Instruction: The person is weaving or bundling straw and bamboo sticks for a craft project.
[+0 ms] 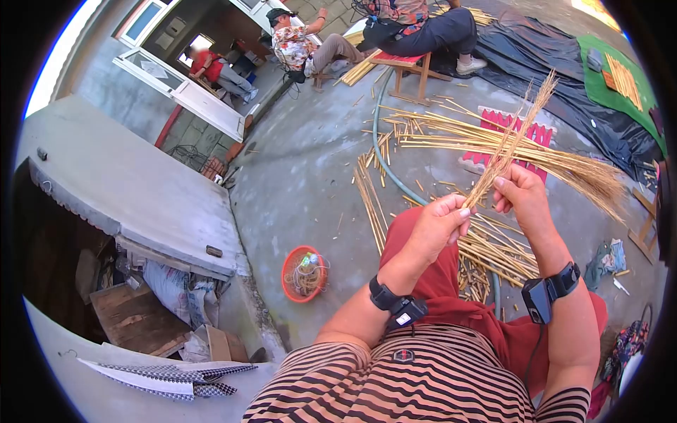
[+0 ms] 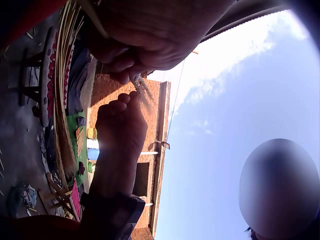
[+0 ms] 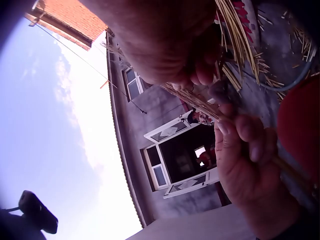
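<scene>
A slim bundle of dry grass stalks (image 1: pixel 520 134) with feathery heads slants up and away over the person's knees. Near its lower end, my left hand (image 1: pixel 438 224) grips it between thumb and curled fingers; the right wrist view shows this left hand (image 3: pixel 250 170) around the stalks. Further up, my right hand (image 1: pixel 523 196) pinches the bundle's side, thumb and forefinger together and the other fingers curled. In the left wrist view the right hand (image 2: pixel 121 122) has its fingertips at the straw.
A larger sheaf of stalks (image 1: pixel 451 142) lies across a pink-covered stool (image 1: pixel 543 134). Cut stalks (image 1: pixel 493 243) are scattered past the knees, beside a green hose (image 1: pixel 402 185). An orange basin (image 1: pixel 288 285) stands left. Other people sit further back near a black sheet (image 1: pixel 529 53).
</scene>
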`<action>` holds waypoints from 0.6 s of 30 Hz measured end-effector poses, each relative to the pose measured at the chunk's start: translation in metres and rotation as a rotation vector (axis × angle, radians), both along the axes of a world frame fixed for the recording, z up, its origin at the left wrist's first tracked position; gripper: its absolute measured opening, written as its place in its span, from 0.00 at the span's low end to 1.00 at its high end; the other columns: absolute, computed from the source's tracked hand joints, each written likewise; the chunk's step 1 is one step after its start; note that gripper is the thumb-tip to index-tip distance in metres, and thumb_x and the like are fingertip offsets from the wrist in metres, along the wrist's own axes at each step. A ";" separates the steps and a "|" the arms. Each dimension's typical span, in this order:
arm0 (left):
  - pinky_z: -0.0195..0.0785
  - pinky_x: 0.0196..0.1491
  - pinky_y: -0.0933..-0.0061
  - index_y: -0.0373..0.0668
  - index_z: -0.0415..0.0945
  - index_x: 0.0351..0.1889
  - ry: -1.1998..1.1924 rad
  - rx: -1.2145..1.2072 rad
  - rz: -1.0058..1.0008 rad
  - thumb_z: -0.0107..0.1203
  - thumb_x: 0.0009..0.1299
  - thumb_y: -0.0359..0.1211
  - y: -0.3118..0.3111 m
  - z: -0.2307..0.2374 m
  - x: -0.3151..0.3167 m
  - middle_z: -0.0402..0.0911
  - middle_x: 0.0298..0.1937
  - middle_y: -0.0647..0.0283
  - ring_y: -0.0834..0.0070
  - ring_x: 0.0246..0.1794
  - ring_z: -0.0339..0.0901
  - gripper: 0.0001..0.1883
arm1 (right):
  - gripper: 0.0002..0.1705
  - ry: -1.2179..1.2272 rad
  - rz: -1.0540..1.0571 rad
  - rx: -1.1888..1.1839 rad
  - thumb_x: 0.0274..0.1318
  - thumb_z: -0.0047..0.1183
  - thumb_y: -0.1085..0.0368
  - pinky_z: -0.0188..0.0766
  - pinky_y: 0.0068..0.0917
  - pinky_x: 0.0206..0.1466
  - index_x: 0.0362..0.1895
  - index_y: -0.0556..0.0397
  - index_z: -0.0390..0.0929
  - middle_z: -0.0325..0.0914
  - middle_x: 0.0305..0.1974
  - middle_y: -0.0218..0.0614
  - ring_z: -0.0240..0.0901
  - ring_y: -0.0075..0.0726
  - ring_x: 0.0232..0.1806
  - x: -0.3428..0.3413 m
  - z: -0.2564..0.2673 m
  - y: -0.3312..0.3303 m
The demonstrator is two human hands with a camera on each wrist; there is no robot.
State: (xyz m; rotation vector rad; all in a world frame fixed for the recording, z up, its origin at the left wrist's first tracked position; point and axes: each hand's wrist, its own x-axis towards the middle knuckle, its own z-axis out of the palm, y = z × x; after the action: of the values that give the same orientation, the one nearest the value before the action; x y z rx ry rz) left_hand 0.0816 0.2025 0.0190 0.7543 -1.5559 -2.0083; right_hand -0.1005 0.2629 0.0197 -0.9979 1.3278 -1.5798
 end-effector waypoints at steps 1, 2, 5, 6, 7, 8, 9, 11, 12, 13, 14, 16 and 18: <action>0.47 0.16 0.89 0.40 0.73 0.41 -0.001 -0.014 0.002 0.48 0.69 0.30 0.000 0.000 0.000 0.71 0.21 0.71 0.90 0.13 0.56 0.07 | 0.06 -0.003 -0.011 -0.010 0.57 0.49 0.66 0.63 0.14 0.19 0.29 0.53 0.74 0.71 0.20 0.26 0.67 0.16 0.17 0.001 0.001 0.001; 0.46 0.16 0.89 0.40 0.73 0.42 -0.005 -0.024 0.003 0.48 0.69 0.30 0.001 0.000 -0.001 0.71 0.21 0.71 0.90 0.13 0.56 0.07 | 0.06 -0.043 -0.015 -0.004 0.58 0.48 0.66 0.62 0.13 0.18 0.29 0.52 0.73 0.72 0.21 0.26 0.67 0.16 0.17 0.002 -0.001 0.002; 0.47 0.18 0.88 0.41 0.73 0.42 -0.056 -0.114 0.047 0.47 0.69 0.30 0.004 0.002 -0.001 0.70 0.21 0.72 0.91 0.15 0.56 0.07 | 0.06 -0.088 -0.021 -0.032 0.58 0.48 0.65 0.62 0.13 0.19 0.29 0.51 0.73 0.72 0.21 0.26 0.67 0.17 0.17 0.003 -0.007 0.001; 0.49 0.19 0.88 0.40 0.73 0.42 -0.065 -0.172 0.058 0.47 0.69 0.29 0.004 0.000 -0.001 0.70 0.21 0.72 0.91 0.16 0.57 0.07 | 0.06 -0.109 -0.018 -0.035 0.58 0.48 0.65 0.62 0.13 0.19 0.29 0.51 0.73 0.72 0.21 0.26 0.67 0.17 0.16 0.004 -0.006 0.001; 0.50 0.20 0.88 0.40 0.73 0.42 -0.072 -0.230 0.068 0.46 0.69 0.29 0.003 -0.004 -0.001 0.70 0.21 0.72 0.90 0.17 0.58 0.07 | 0.06 -0.129 -0.018 -0.037 0.58 0.47 0.66 0.62 0.14 0.19 0.29 0.51 0.73 0.72 0.21 0.27 0.67 0.17 0.16 0.003 -0.004 0.003; 0.51 0.21 0.87 0.40 0.73 0.43 -0.080 -0.286 0.075 0.46 0.69 0.28 0.002 -0.006 -0.001 0.70 0.21 0.73 0.90 0.18 0.59 0.07 | 0.07 -0.149 -0.018 -0.038 0.58 0.47 0.66 0.62 0.14 0.19 0.28 0.51 0.73 0.73 0.21 0.27 0.67 0.17 0.16 0.002 -0.002 0.004; 0.54 0.22 0.85 0.39 0.73 0.42 -0.093 -0.361 0.087 0.47 0.69 0.28 0.003 -0.006 -0.002 0.70 0.21 0.72 0.89 0.19 0.61 0.07 | 0.07 -0.163 -0.026 -0.042 0.58 0.46 0.66 0.62 0.14 0.19 0.28 0.51 0.73 0.73 0.21 0.27 0.67 0.17 0.16 0.001 -0.001 0.005; 0.59 0.24 0.81 0.37 0.73 0.42 -0.121 -0.513 0.110 0.48 0.68 0.27 0.005 -0.004 -0.002 0.69 0.20 0.71 0.86 0.21 0.65 0.07 | 0.07 -0.191 -0.041 -0.053 0.58 0.45 0.66 0.62 0.14 0.19 0.28 0.51 0.73 0.73 0.21 0.27 0.67 0.17 0.16 0.000 0.000 0.006; 0.60 0.25 0.80 0.37 0.73 0.42 -0.136 -0.561 0.116 0.49 0.67 0.26 0.007 -0.002 -0.002 0.70 0.20 0.70 0.86 0.21 0.65 0.07 | 0.07 -0.201 -0.053 -0.045 0.57 0.45 0.66 0.62 0.14 0.19 0.28 0.50 0.73 0.73 0.21 0.27 0.67 0.17 0.16 0.000 0.002 0.006; 0.61 0.25 0.80 0.37 0.73 0.43 -0.152 -0.609 0.121 0.50 0.67 0.26 0.008 0.000 -0.002 0.70 0.20 0.69 0.85 0.21 0.66 0.07 | 0.06 -0.210 -0.066 -0.036 0.57 0.45 0.66 0.62 0.14 0.19 0.28 0.50 0.72 0.73 0.21 0.27 0.67 0.17 0.16 0.000 0.005 0.007; 0.61 0.25 0.79 0.38 0.73 0.43 -0.167 -0.656 0.127 0.50 0.67 0.26 0.009 0.002 -0.002 0.71 0.21 0.68 0.85 0.21 0.67 0.08 | 0.06 -0.219 -0.079 -0.028 0.57 0.45 0.66 0.62 0.14 0.19 0.28 0.50 0.72 0.73 0.21 0.27 0.67 0.17 0.15 0.001 0.007 0.007; 0.63 0.26 0.77 0.38 0.73 0.43 -0.207 -0.733 0.141 0.51 0.66 0.26 0.009 0.005 -0.001 0.73 0.22 0.63 0.79 0.22 0.71 0.08 | 0.06 -0.242 -0.087 -0.049 0.57 0.45 0.65 0.62 0.14 0.19 0.28 0.49 0.72 0.72 0.21 0.27 0.66 0.16 0.15 -0.005 0.005 0.006; 0.65 0.27 0.74 0.38 0.73 0.43 -0.235 -0.847 0.173 0.52 0.65 0.26 0.008 0.006 0.001 0.75 0.24 0.59 0.72 0.23 0.74 0.09 | 0.06 -0.265 -0.121 -0.074 0.57 0.45 0.64 0.61 0.13 0.19 0.29 0.48 0.72 0.72 0.21 0.26 0.66 0.16 0.15 -0.010 0.004 0.006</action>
State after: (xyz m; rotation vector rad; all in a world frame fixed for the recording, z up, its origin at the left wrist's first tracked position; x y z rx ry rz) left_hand 0.0826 0.2108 0.0251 0.7339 -2.1429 -0.9881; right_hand -0.1100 0.2685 0.0235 -0.7324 1.1704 -1.7948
